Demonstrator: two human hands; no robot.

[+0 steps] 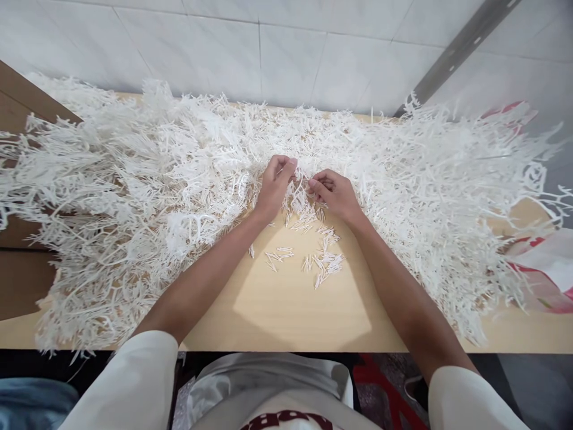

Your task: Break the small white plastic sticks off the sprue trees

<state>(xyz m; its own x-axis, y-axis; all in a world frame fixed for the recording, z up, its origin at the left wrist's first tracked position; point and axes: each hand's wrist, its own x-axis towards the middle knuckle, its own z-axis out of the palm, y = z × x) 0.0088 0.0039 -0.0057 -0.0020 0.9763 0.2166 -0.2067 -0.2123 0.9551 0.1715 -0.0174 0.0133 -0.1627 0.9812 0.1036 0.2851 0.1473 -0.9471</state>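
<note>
A wide heap of thin white branched plastic pieces [188, 167] spreads over the table. At the near edge of its middle, my left hand [278, 182] has thumb and fingertips pinched together on a white branched plastic piece [295, 192]. Close beside it to the right, my right hand [333, 190] is curled with its fingertips pinched at the same piece; the exact grip is partly hidden by the fingers. Below the hands, small loose white sticks [329, 263] lie scattered on the wood, with a smaller group [278, 255] to their left.
The light wooden table [277, 316] runs along a white tiled wall [290, 60]. A brown cardboard box [22, 280] stands at the left. On the right lies a red and white plastic bag [548, 269]. A grey metal post [461, 51] slants behind the heap.
</note>
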